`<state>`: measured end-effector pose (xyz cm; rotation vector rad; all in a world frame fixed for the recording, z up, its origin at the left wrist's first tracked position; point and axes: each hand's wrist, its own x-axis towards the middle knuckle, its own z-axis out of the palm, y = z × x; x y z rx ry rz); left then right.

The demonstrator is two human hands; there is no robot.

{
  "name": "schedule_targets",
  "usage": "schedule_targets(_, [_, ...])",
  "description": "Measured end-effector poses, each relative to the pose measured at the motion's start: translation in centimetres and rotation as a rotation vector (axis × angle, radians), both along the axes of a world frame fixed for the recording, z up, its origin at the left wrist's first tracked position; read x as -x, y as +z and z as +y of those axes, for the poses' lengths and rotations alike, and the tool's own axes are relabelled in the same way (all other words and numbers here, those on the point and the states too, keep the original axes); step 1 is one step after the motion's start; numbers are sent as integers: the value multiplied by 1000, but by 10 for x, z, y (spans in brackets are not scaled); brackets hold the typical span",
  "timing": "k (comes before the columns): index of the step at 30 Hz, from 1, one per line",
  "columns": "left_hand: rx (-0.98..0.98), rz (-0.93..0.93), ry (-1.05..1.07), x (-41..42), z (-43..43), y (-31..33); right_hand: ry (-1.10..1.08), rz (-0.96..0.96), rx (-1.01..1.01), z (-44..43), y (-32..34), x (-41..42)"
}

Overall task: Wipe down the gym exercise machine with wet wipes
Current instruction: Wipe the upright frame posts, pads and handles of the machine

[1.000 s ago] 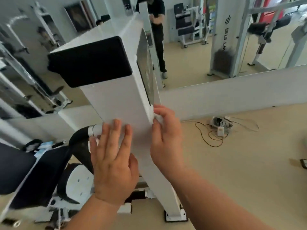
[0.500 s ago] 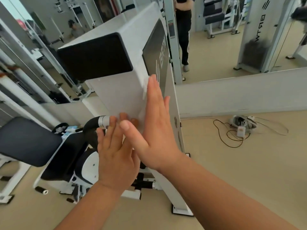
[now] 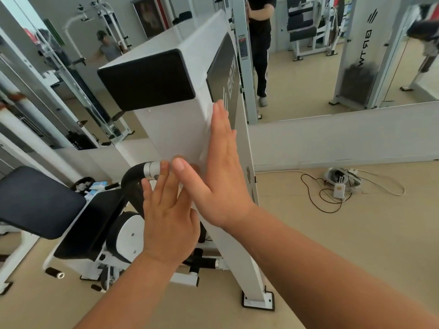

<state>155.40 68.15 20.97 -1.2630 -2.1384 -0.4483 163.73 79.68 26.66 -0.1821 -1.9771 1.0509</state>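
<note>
- Head view, the hands: the right hand lies flat against the front corner of the exercise machine. Its fingers are straight and together, and it presses a wet wipe onto the white column without pinching it. The left hand sits just below and beside it, fingers extended on the same white face and partly tucked under the right thumb. I cannot tell whether it has a wipe under it.
- Head view, risks:
  - Nothing grips the wipe, only palm pressure, so it could slide out or drop to the floor on a fast stroke.
  - It sits folded over the column's edge, so it may bunch there and leave a streak unwiped.
  - The crossed hands could get in each other's way, and the patch beneath the left hand might be skipped.
  - Excess moisture could run into the seam of the dark panel.
- Head view, the machine: a tall white box-section column leaning away from the camera, capped by a black end cap. The dark lettered panel is on its right side. A black handle with a silver collar and a black seat pad are lower left. The surface looks smooth and matte, with no obvious dirt visible.
- Head view, surroundings: cables lie on the floor to the right, well apart from the machine.
</note>
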Motion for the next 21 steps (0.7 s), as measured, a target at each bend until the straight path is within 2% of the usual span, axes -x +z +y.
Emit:
schedule_targets(3, [64, 24, 32, 1, -1, 1, -26, -25, -35, -15, -44, -9])
schedule_targets(7, [77, -8, -24, 2, -3, 2, -26, -198, 88, -25, -112, -24])
schedule_targets(10, [92, 12, 1, 1, -5, 3, 2, -232, 182, -27, -117, -26])
schedule_targets(14, [105, 113, 25, -7, -8, -6, 23, -169, 222, -31, -116, -25])
schedule_targets(17, [227, 181, -62, -16, -13, -33, 37, -246, 305, -30, -158, -28])
schedule_targets(21, [457, 179, -89, -20, -15, -72, 85, -485, 579, -11, -231, -35])
